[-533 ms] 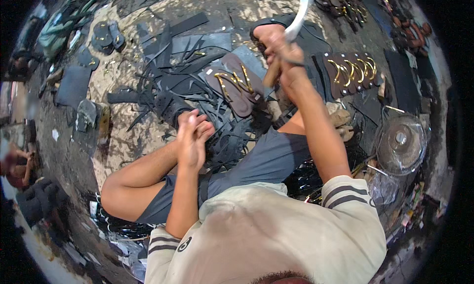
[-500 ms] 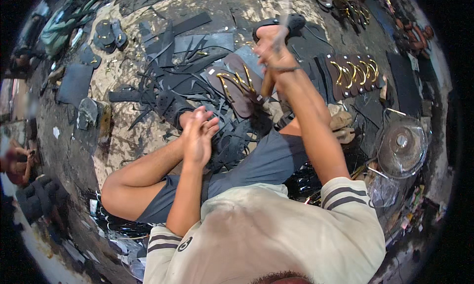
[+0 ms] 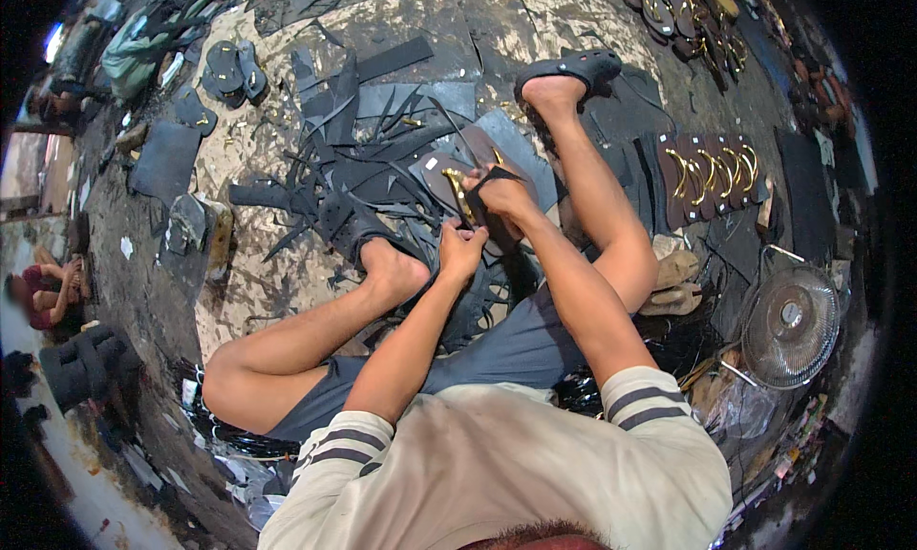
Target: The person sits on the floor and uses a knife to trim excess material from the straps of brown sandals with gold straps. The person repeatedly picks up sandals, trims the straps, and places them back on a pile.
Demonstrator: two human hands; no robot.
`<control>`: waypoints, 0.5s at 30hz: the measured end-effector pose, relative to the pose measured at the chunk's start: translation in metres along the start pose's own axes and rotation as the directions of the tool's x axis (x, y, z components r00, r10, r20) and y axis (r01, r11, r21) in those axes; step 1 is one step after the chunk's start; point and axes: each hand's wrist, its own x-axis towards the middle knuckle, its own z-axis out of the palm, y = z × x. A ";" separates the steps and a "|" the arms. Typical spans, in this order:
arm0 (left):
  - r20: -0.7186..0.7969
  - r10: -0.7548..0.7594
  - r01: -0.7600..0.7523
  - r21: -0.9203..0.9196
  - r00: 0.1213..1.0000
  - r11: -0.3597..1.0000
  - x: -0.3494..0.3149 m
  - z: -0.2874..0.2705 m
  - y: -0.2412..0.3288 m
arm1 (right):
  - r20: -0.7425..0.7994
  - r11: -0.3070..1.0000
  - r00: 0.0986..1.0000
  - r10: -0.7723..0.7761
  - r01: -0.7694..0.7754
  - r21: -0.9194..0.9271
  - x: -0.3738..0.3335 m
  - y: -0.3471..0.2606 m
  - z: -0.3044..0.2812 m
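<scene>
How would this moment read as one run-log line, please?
left hand: near sandals | right hand: over sandals | grips: unclear

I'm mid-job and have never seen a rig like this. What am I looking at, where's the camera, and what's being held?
No machine here: a seated person works bare-handed. You look down through a fisheye camera on their head, so edges bend. The left hand and right hand are at a pair of brown sandals with gold straps; what each one grips is too small to tell. On the floor lie dark strips, a row of similar sandals and a round fan.
</scene>
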 end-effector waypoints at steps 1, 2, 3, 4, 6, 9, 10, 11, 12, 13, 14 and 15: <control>-0.049 0.045 -0.044 0.007 0.998 0.999 0.004 0.004 -0.001 | 0.098 0.993 0.994 0.054 -0.063 0.096 -0.001 0.000 -0.004; -0.096 0.089 -0.088 0.017 0.991 0.996 0.008 0.009 -0.003 | 0.167 0.943 0.971 0.173 -0.212 0.256 -0.003 0.000 -0.006; -0.147 0.128 -0.126 0.024 0.981 0.992 0.010 0.013 -0.004 | 0.188 0.923 0.963 0.193 -0.243 0.299 -0.005 -0.002 -0.011; -0.197 0.395 -0.385 0.088 0.897 0.919 0.014 0.017 -0.005 | 0.211 0.899 0.954 0.212 -0.275 0.341 -0.008 -0.005 -0.018; -0.166 0.231 -0.223 0.064 0.959 0.973 0.003 0.023 0.015 | 0.205 0.849 0.957 0.203 -0.276 0.451 -0.010 0.005 -0.021; -0.105 0.176 -0.180 -0.032 0.979 0.983 0.015 -0.001 0.019 | 0.100 0.978 0.995 0.016 -0.037 0.206 -0.054 -0.058 -0.031; -0.158 0.240 -0.240 0.022 0.958 0.971 0.024 -0.005 0.011 | -0.044 0.970 0.989 -0.138 0.144 0.196 -0.036 -0.040 -0.039; -0.209 0.305 -0.294 0.080 0.929 0.952 0.033 -0.012 0.002 | -0.186 0.938 0.939 -0.290 0.317 0.140 -0.018 -0.023 -0.048; -0.115 0.347 -0.337 0.098 0.931 0.936 0.022 -0.024 0.022 | -0.280 0.769 0.737 -0.615 0.639 -0.009 0.016 0.019 -0.074; -0.055 0.378 -0.369 0.126 0.924 0.921 0.009 -0.053 0.057 | -0.328 0.789 0.750 -0.574 0.614 0.024 0.018 0.014 -0.090; -0.056 0.445 -0.425 0.213 0.894 0.880 0.001 -0.079 0.083 | -0.322 0.866 0.839 -0.438 0.491 0.099 0.000 -0.015 -0.103; -0.029 0.502 -0.473 0.289 0.865 0.832 -0.011 -0.098 0.102 | -0.299 0.916 0.897 -0.324 0.377 0.139 -0.023 -0.034 -0.113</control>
